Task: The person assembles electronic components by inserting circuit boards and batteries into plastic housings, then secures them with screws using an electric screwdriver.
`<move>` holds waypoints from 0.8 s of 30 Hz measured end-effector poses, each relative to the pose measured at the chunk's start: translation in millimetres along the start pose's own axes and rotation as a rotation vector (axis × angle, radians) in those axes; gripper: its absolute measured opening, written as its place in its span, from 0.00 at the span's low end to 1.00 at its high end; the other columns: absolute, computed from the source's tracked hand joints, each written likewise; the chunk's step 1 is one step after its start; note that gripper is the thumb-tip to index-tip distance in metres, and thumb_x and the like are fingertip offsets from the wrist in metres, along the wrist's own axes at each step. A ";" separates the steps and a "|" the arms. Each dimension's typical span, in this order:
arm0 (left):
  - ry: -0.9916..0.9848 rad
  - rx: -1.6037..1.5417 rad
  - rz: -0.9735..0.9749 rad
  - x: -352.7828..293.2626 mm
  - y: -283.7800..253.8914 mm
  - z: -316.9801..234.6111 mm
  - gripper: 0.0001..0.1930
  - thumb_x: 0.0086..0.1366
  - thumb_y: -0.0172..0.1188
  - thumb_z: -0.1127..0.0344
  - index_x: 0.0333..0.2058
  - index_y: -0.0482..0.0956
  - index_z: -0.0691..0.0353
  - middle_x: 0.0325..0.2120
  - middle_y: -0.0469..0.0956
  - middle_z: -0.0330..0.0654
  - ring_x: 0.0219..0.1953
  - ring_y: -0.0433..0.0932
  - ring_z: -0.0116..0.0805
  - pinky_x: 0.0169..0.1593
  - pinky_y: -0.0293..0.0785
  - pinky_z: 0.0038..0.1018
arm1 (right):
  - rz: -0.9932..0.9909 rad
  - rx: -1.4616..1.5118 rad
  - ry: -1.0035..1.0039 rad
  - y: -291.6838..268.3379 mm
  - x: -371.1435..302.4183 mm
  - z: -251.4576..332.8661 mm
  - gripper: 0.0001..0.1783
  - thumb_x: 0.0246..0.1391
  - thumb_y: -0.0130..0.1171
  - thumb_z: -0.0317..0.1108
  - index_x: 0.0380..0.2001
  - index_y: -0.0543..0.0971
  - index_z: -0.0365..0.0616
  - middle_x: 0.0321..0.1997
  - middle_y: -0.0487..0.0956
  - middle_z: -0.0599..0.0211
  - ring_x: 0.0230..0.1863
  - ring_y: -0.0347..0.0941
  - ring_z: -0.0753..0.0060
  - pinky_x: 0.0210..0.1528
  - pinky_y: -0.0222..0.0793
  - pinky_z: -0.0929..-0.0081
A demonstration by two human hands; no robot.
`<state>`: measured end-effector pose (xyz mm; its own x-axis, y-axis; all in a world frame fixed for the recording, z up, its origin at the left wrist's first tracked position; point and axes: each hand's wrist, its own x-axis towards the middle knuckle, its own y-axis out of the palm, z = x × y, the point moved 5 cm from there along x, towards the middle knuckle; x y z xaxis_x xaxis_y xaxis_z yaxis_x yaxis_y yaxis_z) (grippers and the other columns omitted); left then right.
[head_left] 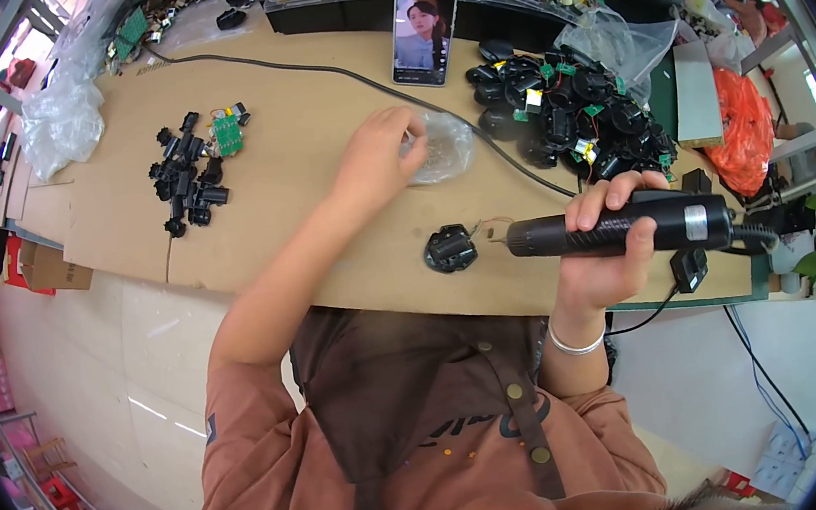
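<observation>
The right hand (607, 237) is gripping a black electric screwdriver (626, 227) beside a small black part (449, 247) on the bench (314, 135); the left hand (382, 155) is reaching, fingers pinching, into a clear plastic bag (441, 145) farther off.

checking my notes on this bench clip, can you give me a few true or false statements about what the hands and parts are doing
1. The right hand grips a black power screwdriver. True.
2. The left hand holds the phone. False: it reaches into a small clear bag; the phone stands propped apart from it.
3. A single black part lies by the screwdriver's tip. True.
4. The big pile of black parts is on the person's left. False: it lies on the right; a smaller group lies on the left.
5. The worktop is cardboard. True.
</observation>
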<state>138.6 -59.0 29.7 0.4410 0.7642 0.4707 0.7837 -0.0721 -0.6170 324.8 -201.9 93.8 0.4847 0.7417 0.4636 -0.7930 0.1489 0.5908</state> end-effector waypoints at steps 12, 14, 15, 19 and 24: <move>-0.291 -0.830 0.391 -69.9 14.6 -55.3 0.03 0.63 0.52 0.72 0.33 0.72 0.65 0.28 0.74 0.36 0.28 0.69 0.17 0.30 0.66 0.16 | 0.144 0.160 -0.132 33.1 -0.8 13.8 0.26 0.54 0.53 0.48 0.48 0.60 0.43 0.31 0.62 0.67 0.20 0.61 0.77 0.22 0.62 0.80; -0.277 -0.884 0.353 -71.9 10.7 -53.9 0.03 0.63 0.52 0.72 0.33 0.72 0.65 0.28 0.74 0.36 0.28 0.69 0.17 0.30 0.66 0.16 | 0.141 0.140 -0.141 35.5 -2.6 13.2 0.26 0.54 0.53 0.48 0.48 0.60 0.43 0.31 0.62 0.67 0.20 0.61 0.77 0.22 0.61 0.80; -0.263 -0.850 0.375 -72.9 9.1 -53.5 0.03 0.63 0.52 0.72 0.33 0.72 0.65 0.28 0.74 0.36 0.29 0.69 0.18 0.31 0.67 0.16 | 0.137 0.121 -0.152 36.4 -3.3 13.4 0.26 0.54 0.53 0.48 0.48 0.60 0.43 0.31 0.62 0.67 0.20 0.61 0.77 0.22 0.61 0.80; -0.192 -0.789 0.400 -76.0 6.1 -58.7 0.04 0.63 0.51 0.72 0.33 0.71 0.66 0.28 0.74 0.38 0.30 0.71 0.21 0.33 0.68 0.18 | 0.158 0.154 -0.138 36.9 -4.6 14.4 0.26 0.54 0.53 0.48 0.48 0.60 0.43 0.31 0.62 0.67 0.20 0.61 0.78 0.22 0.61 0.80; -0.193 -0.812 0.411 -79.7 6.8 -58.2 0.04 0.64 0.51 0.72 0.33 0.71 0.66 0.28 0.74 0.38 0.31 0.72 0.23 0.35 0.69 0.20 | 0.145 0.174 -0.046 36.0 -6.8 11.4 0.31 0.53 0.57 0.48 0.54 0.59 0.47 0.32 0.63 0.66 0.21 0.65 0.73 0.23 0.65 0.74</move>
<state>134.3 -157.7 24.7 0.7286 0.6672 0.1547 0.6800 -0.7317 -0.0474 297.2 -209.0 119.4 0.3901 0.7158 0.5792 -0.7817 -0.0749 0.6191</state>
